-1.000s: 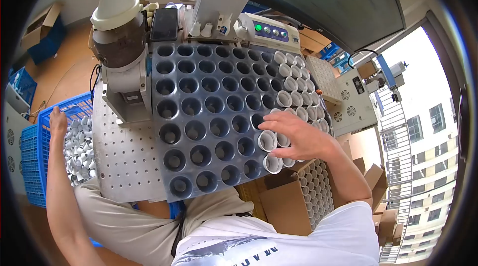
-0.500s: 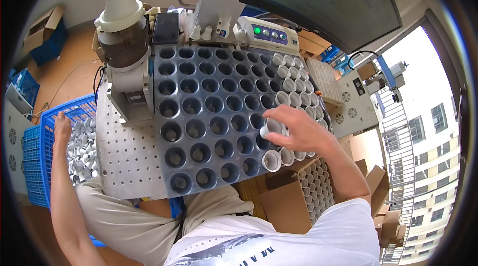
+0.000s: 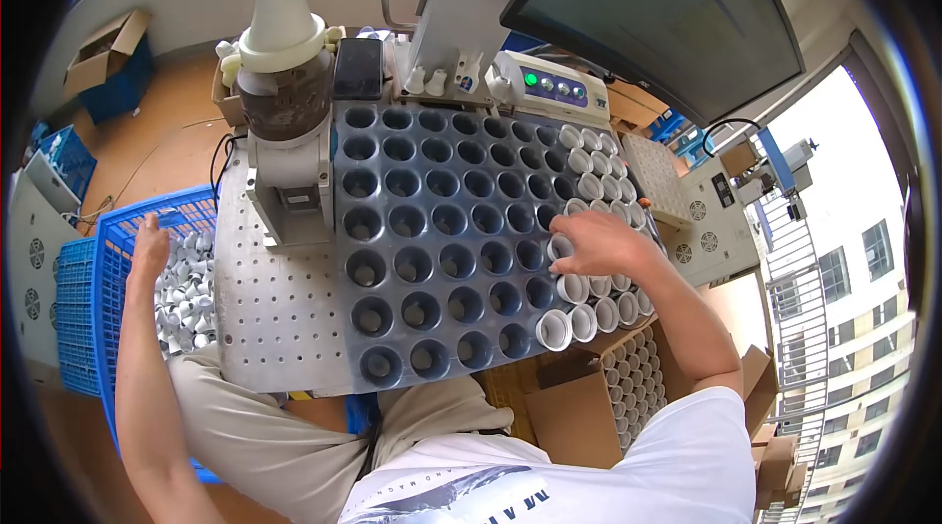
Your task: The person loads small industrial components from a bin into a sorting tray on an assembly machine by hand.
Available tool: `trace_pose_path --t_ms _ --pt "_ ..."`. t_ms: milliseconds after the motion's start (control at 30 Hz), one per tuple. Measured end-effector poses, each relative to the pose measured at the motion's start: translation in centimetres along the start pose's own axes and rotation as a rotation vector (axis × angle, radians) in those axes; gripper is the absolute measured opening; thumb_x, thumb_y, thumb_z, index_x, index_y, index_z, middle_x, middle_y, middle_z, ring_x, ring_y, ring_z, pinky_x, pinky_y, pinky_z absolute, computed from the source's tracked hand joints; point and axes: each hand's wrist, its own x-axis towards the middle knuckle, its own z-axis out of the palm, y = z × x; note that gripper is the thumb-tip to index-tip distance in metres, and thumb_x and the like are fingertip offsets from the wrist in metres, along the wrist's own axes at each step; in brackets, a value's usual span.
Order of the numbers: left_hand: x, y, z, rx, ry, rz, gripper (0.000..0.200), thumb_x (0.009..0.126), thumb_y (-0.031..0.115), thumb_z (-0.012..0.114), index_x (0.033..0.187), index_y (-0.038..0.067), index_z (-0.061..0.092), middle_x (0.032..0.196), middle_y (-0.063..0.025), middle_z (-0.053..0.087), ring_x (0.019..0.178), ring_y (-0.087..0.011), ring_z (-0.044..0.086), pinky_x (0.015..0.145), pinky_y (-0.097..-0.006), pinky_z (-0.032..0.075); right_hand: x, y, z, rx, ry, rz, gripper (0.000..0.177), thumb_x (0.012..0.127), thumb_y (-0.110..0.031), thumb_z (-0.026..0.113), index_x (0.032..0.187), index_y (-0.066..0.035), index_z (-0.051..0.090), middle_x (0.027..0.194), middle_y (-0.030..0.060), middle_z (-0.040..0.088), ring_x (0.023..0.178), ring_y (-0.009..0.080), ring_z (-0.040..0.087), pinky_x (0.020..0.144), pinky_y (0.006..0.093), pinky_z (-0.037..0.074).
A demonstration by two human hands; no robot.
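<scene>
My right hand (image 3: 599,247) reaches over the right part of the dark tray (image 3: 388,274), its thumb and fingers closed on a white cup (image 3: 560,249) at one of the round holes. Rows of white cups (image 3: 582,322) fill the tray's right side, while the holes to the left hold none. My left hand (image 3: 149,247) rests at the rim of the blue basket (image 3: 106,328), which holds many loose white cups (image 3: 186,293). What its fingers hold, if anything, is hidden.
A machine with a white cone (image 3: 282,24) stands behind the perforated plate (image 3: 270,318). A control box (image 3: 554,87) and a monitor (image 3: 667,14) are at the back. Below the tray's right edge, a cardboard box (image 3: 574,411) holds stacked cups.
The view has shifted, so the scene sits further right. A cup now stands in the row above the front one, where my right hand was; that hand has moved to the row behind it.
</scene>
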Motion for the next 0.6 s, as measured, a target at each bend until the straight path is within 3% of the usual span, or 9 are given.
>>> trace_pose_path --t_ms 67,133,167,267,367,433,500,567,600 --pt "-1.3 4.0 -2.1 -0.083 -0.172 -0.176 0.036 0.079 0.009 0.041 0.11 -0.007 0.048 0.111 -0.0336 0.052 0.11 -0.0468 0.048 0.092 -0.0474 0.039 -0.4 -0.4 -2.5 0.004 -0.024 0.01 0.05 0.072 -0.031 0.07 0.113 -0.005 0.057 0.1 0.018 0.063 0.097 0.0335 0.059 0.085 0.0416 0.045" --pt "-1.5 4.4 -2.5 -0.129 -0.177 -0.186 0.034 0.079 0.009 0.041 0.108 -0.007 0.049 0.11 -0.0337 0.053 0.109 -0.0468 0.048 0.092 -0.0477 0.039 -0.3 -0.5 -4.6 0.077 0.038 0.015 0.049 0.071 -0.029 0.069 0.112 -0.004 0.057 0.101 0.0182 0.063 0.095 0.0339 0.059 0.084 0.0415 0.045" --pt "-1.6 4.6 -2.6 -0.149 -0.182 -0.187 0.034 0.079 0.009 0.041 0.107 -0.008 0.05 0.109 -0.0337 0.054 0.109 -0.0468 0.049 0.093 -0.0478 0.039 0.5 -0.7 -5.2 0.146 0.106 -0.052 0.046 0.07 -0.026 0.068 0.109 -0.004 0.057 0.096 0.0147 0.063 0.091 0.0271 0.061 0.082 0.0357 0.047" --pt "-1.9 5.5 -2.8 -0.106 -0.172 -0.192 0.033 0.079 0.01 0.041 0.105 -0.008 0.051 0.109 -0.0337 0.055 0.109 -0.047 0.05 0.093 -0.0478 0.04 4.3 -3.4 -5.5 0.622 0.321 -0.278 0.044 0.07 -0.02 0.071 0.108 -0.003 0.055 0.093 0.0089 0.061 0.089 0.0174 0.06 0.082 0.0296 0.046" --pt "-1.6 4.1 -1.8 -0.173 -0.154 -0.186 0.034 0.082 0.012 0.041 0.108 -0.007 0.051 0.11 -0.0333 0.055 0.108 -0.0465 0.051 0.092 -0.0478 0.041 10.2 -7.1 -2.9 0.939 0.485 -0.528 0.045 0.071 -0.017 0.071 0.109 -0.002 0.051 0.094 0.0099 0.06 0.088 0.0169 0.059 0.083 0.0289 0.046" --pt "-2.0 4.3 -2.4 -0.152 -0.16 -0.194 0.03 0.085 0.014 0.042 0.105 -0.006 0.051 0.106 -0.0328 0.055 0.104 -0.0473 0.052 0.089 -0.049 0.042 12.6 -9.3 -1.9 1.115 0.504 -0.597 0.044 0.074 -0.013 0.072 0.11 -0.003 0.049 0.099 0.007 0.058 0.093 0.0141 0.058 0.085 0.0275 0.045" --pt "-1.6 2.3 -1.0 -0.148 -0.065 -0.093 0.026 0.082 0.007 0.038 0.099 -0.009 0.049 0.083 -0.0227 0.056 0.071 -0.0309 0.055 0.063 -0.04 0.044 14.0 -10.3 -0.7 1.182 0.525 -0.628 0.044 0.073 -0.012 0.071 0.11 -0.003 0.048 0.1 0.0068 0.057 0.094 0.0142 0.057 0.086 0.0275 0.045" --pt "-1.5 1.5 -0.3 -0.168 -0.025 -0.062 0.021 0.083 0.005 0.037 0.094 -0.009 0.047 0.071 -0.0184 0.055 0.056 -0.0242 0.057 0.053 -0.0362 0.046 14.4 -10.5 -0.2 1.199 0.528 -0.632 0.044 0.073 -0.009 0.07 0.11 -0.003 0.047 0.102 0.0065 0.056 0.094 0.0137 0.057 0.086 0.0272 0.045" --pt "-1.8 2.7 -1.2 -0.165 -0.07 -0.113 0.022 0.083 0.007 0.038 0.095 -0.008 0.048 0.081 -0.0231 0.055 0.07 -0.0325 0.055 0.063 -0.0411 0.045 14.2 -10.3 -0.3 1.183 0.533 -0.633 0.044 0.074 -0.009 0.07 0.11 -0.003 0.047 0.102 0.0065 0.056 0.094 0.0135 0.057 0.086 0.0272 0.045"
